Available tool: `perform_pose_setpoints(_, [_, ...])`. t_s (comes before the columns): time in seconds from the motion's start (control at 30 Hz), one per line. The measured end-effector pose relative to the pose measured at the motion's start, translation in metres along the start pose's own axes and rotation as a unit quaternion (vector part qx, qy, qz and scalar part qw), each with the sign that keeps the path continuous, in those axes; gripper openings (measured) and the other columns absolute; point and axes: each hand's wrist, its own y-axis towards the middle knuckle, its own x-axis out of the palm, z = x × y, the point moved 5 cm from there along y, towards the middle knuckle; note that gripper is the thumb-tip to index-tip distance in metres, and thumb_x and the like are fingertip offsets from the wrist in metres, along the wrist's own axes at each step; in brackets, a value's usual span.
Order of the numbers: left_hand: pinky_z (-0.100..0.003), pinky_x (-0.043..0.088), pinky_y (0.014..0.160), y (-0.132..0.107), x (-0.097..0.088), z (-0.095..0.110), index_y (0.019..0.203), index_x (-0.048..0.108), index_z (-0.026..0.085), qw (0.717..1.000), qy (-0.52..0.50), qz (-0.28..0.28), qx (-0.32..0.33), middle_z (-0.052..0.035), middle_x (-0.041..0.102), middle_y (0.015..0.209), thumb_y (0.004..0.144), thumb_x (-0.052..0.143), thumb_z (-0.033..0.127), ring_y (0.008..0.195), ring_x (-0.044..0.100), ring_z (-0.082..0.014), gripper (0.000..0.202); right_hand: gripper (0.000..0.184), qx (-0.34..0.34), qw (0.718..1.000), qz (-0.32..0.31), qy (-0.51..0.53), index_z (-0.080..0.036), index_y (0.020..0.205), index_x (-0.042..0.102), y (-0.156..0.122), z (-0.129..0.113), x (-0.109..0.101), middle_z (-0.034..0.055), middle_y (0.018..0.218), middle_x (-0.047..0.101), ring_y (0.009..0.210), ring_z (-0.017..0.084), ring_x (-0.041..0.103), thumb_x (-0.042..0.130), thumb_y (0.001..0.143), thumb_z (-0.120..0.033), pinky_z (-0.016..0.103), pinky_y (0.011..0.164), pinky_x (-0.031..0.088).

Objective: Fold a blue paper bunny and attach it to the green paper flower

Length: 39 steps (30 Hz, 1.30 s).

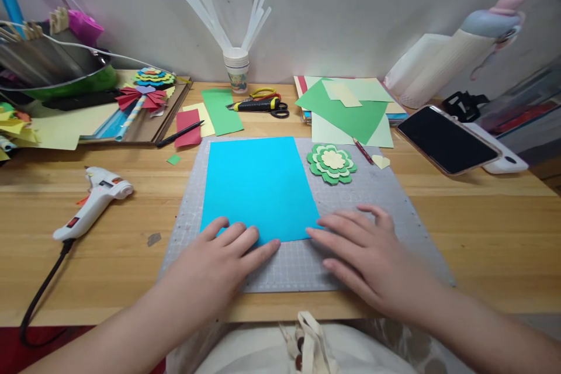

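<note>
A bright blue paper sheet (259, 187) lies flat on a grey cutting mat (385, 198) in front of me. My left hand (219, 266) rests flat on the sheet's near left corner, fingers stretched out. My right hand (363, 251) lies flat on the mat, fingers spread, with its fingertips touching the sheet's near right corner. Neither hand holds anything. A layered green and cream paper flower (332, 163) sits on the mat to the right of the sheet.
A white glue gun (94, 201) with a black cord lies at left. Scissors and a cutter (263, 104) lie behind the mat, by a cup of white strips (236, 70). Green papers (350, 111) and a propped phone (447, 139) sit at right. Paper crafts clutter the far left.
</note>
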Motion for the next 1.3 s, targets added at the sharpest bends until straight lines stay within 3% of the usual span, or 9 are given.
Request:
perform_pose_setpoints(0.2, [-0.039,0.028,0.086,-0.002,-0.009,-0.007,0.124,0.051,0.034,0.999,0.028,0.007,0.014,0.0004,0.06,0.095,0.083,0.058,0.023,0.09,0.051,-0.023,0.043,0.031,0.035,0.998,-0.043,0.028,-0.027,0.125,0.056,0.005,-0.011,0.014,0.0029,0.119,0.068,0.108,0.023,0.059,0.048,0.097,-0.032,0.056,0.101,0.017])
perform_pose_setpoints(0.33, [-0.039,0.028,0.088,-0.015,-0.012,-0.016,0.121,0.054,0.035,0.999,0.034,0.007,0.007,0.0008,0.061,0.09,0.077,0.066,0.021,0.088,0.05,-0.0235,0.048,0.032,0.039,0.998,-0.035,0.033,-0.028,0.127,0.056,0.001,-0.008,0.014,0.0027,0.121,0.067,0.108,0.024,0.059,0.048,0.096,-0.033,0.055,0.1,0.017])
perform_pose_setpoints(0.6, [-0.042,0.03,0.091,-0.055,-0.015,-0.04,0.13,0.048,0.04,0.995,-0.019,-0.071,-0.065,0.0008,0.064,0.101,0.074,0.058,0.008,0.097,0.054,-0.0262,0.066,0.031,0.031,0.999,-0.013,0.034,-0.031,0.125,0.057,0.0,-0.006,0.017,-0.0004,0.118,0.069,0.105,0.023,0.061,0.048,0.095,-0.034,0.054,0.101,0.018])
perform_pose_setpoints(0.77, [-0.044,0.029,0.092,-0.088,-0.007,-0.052,0.133,0.046,0.041,0.994,-0.012,-0.049,-0.102,-0.0001,0.064,0.104,0.073,0.043,-0.005,0.101,0.054,-0.026,0.076,0.032,0.032,0.999,-0.008,0.034,-0.032,0.125,0.057,-0.002,-0.004,0.017,-0.0016,0.118,0.069,0.105,0.024,0.062,0.049,0.095,-0.035,0.054,0.101,0.019])
perform_pose_setpoints(0.93, [-0.044,0.03,0.091,-0.106,-0.008,-0.06,0.133,0.047,0.042,0.996,0.009,0.009,-0.093,0.0014,0.066,0.104,0.078,0.04,0.002,0.101,0.055,-0.0274,0.069,0.033,0.035,0.999,-0.015,0.034,-0.033,0.126,0.056,-0.003,-0.005,0.019,-0.0027,0.119,0.069,0.106,0.023,0.062,0.052,0.093,-0.034,0.055,0.101,0.019])
perform_pose_setpoints(1.1, [-0.04,0.034,0.085,-0.082,-0.022,-0.04,0.101,0.067,0.033,0.984,-0.05,0.089,-0.149,0.0002,0.067,0.097,0.09,0.042,0.022,0.093,0.057,-0.0236,0.029,0.032,0.038,0.998,-0.014,0.04,-0.033,0.124,0.057,-0.001,-0.007,0.019,-0.0028,0.117,0.069,0.104,0.023,0.062,0.054,0.092,-0.033,0.055,0.102,0.02])
perform_pose_setpoints(1.17, [-0.04,0.029,0.097,-0.057,-0.026,-0.017,0.121,0.059,0.033,0.977,-0.05,0.157,-0.136,0.0015,0.066,0.119,0.092,0.044,0.027,0.11,0.054,-0.0221,0.033,0.031,0.044,0.998,-0.016,0.043,-0.033,0.122,0.059,0.0,-0.007,0.018,-0.0027,0.114,0.069,0.102,0.022,0.062,0.054,0.091,-0.032,0.054,0.102,0.021])
perform_pose_setpoints(1.2, [-0.041,0.021,0.106,-0.042,-0.024,-0.009,0.129,0.053,0.035,0.972,-0.056,0.166,-0.159,0.0041,0.059,0.133,0.094,0.045,0.031,0.122,0.048,-0.021,0.036,0.03,0.047,0.998,-0.016,0.045,-0.032,0.12,0.059,0.0,-0.007,0.019,-0.0025,0.114,0.07,0.101,0.022,0.062,0.054,0.091,-0.032,0.054,0.102,0.021])
perform_pose_setpoints(1.3, [-0.038,-0.008,0.116,0.004,-0.01,0.025,0.143,0.036,0.032,0.982,-0.077,0.141,-0.104,0.0085,0.037,0.15,0.095,0.036,0.053,0.139,0.029,-0.0171,0.052,0.029,0.053,0.998,-0.006,0.044,-0.031,0.119,0.06,-0.002,-0.008,0.02,-0.0005,0.115,0.069,0.103,0.022,0.062,0.053,0.091,-0.031,0.053,0.102,0.023])
